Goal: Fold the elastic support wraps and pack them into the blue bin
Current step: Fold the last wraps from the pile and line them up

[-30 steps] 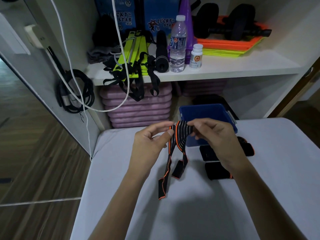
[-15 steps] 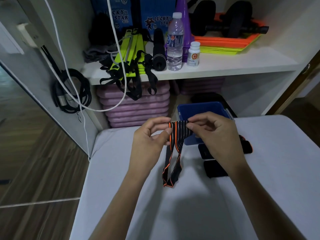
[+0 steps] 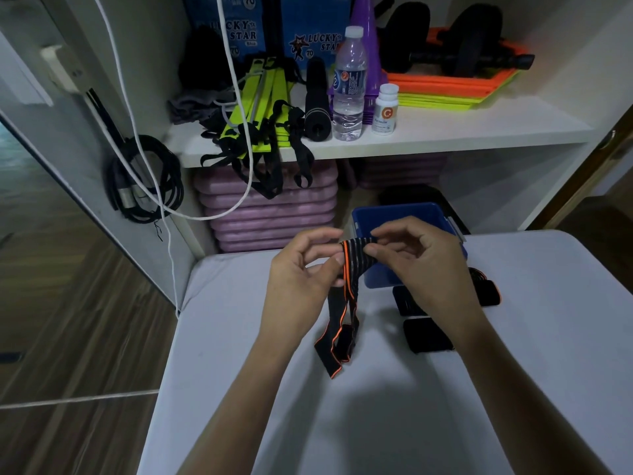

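Both hands pinch one wrap (image 3: 354,260), its tails hanging straight down.
Bin (image 3: 399,219) sits just behind right hand (image 3: 423,265), nearer than left hand (image 3: 303,272).

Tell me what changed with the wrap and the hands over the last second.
The hanging tails of the elastic wrap were drawn up off their long dangle and doubled into shorter loops. The left hand and right hand kept pinching its top edge throughout. The blue bin and the folded wraps on the table stayed put.

The white table (image 3: 376,423) carries the blue bin (image 3: 376,286) (far edge) and black wraps (image 3: 428,335).
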